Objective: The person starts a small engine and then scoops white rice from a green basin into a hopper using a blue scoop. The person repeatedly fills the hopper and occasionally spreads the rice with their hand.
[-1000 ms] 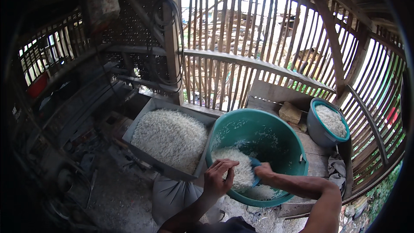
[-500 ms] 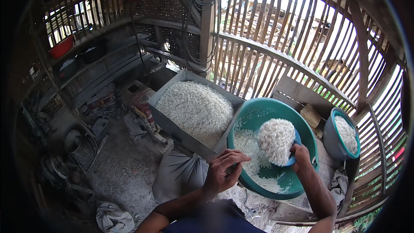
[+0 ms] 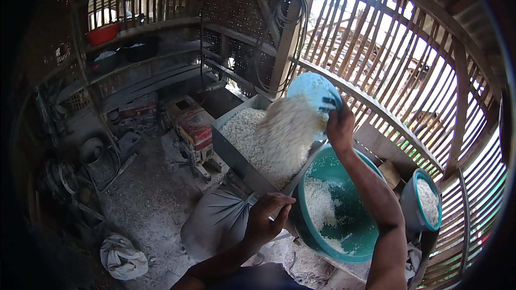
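Rice, white and loose, streams out of the tipped light-blue plastic scoop bowl, raised high at about one o'clock in the view. The right hand clasps that scoop by its lower rim, fingers wrapped tight around it. Below the falling grain sits the grey metal hopper tray, already heaped with white rice, lying at eleven o'clock from the big basin. That large teal plastic basin sits at five o'clock from the scoop, a patch of rice on its bottom. The left hand rests at the basin's nine o'clock edge, fingers curled loosely over the rim where it meets the tray's corner. At three o'clock from the basin stands a small grey-blue bucket with rice inside. A red-topped small engine sits at nine o'clock from the tray, and a grey sack lies under the left hand.
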A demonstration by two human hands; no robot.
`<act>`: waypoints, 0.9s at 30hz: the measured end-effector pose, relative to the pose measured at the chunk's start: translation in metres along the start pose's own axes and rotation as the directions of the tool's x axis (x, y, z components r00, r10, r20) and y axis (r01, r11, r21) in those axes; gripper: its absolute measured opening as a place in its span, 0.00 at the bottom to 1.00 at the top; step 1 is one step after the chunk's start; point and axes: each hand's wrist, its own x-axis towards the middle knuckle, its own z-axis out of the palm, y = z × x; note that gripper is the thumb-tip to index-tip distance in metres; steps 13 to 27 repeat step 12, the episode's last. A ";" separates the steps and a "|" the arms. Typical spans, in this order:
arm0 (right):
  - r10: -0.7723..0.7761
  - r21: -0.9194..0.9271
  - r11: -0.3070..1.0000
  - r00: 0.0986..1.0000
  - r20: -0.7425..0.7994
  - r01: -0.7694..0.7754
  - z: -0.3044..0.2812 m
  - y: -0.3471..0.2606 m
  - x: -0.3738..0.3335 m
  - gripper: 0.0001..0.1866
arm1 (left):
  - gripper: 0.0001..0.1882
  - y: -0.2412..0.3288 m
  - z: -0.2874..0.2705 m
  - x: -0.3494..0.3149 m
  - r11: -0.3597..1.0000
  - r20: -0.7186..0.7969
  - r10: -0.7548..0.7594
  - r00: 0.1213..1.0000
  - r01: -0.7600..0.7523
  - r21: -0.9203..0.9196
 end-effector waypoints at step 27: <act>0.202 0.099 0.975 0.979 -0.005 -0.201 -0.069 0.005 -0.021 0.27 | 0.09 0.013 0.027 -0.020 0.992 0.198 -0.071 0.978 0.090 -0.089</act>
